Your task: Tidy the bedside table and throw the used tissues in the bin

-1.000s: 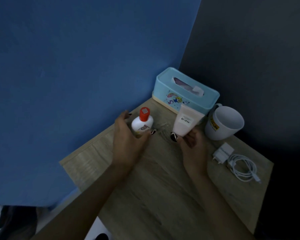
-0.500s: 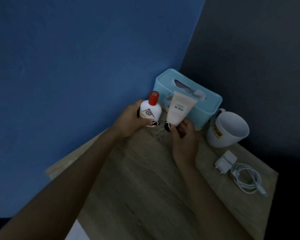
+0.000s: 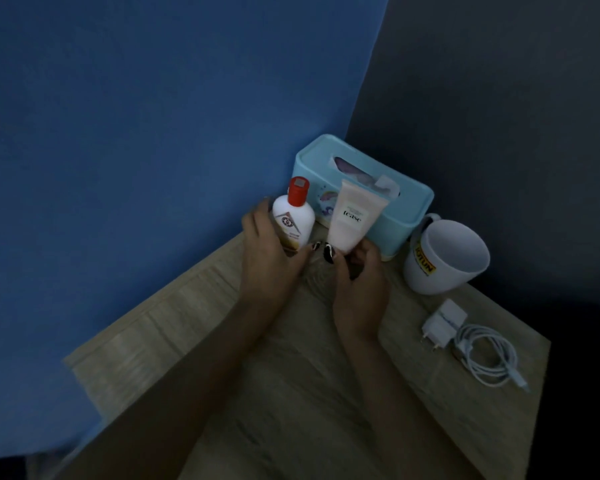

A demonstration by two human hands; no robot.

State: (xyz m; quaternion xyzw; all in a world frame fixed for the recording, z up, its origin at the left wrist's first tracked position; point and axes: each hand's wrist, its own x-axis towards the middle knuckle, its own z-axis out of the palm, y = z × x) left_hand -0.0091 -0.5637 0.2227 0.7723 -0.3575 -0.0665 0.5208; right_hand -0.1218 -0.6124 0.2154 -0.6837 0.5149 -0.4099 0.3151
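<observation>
Bottle [image 3: 293, 220] and tube [image 3: 352, 220] held upright, centre frame

The left hand [image 3: 267, 261] wraps the bottle's lower body. It looks like rigid, light, smooth plastic, so the waist seems the surest hold. The right hand [image 3: 359, 282] pinches the tube at its cap end. The tube is soft and likely to squash higher up. Both stand just before the tissue box [image 3: 406, 209]. Mug [image 3: 444, 258] and charger [image 3: 444, 322] sit right on the table [image 3: 291, 393].

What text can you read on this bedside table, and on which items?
"OTUN": yellow patch on the white mug; first letter unclear.
Dark word on the pink tube in the right hand: too blurred.
Label on the red-capped bottle in the left hand: too small.
Drawing on the tissue box: no readable words.
</observation>
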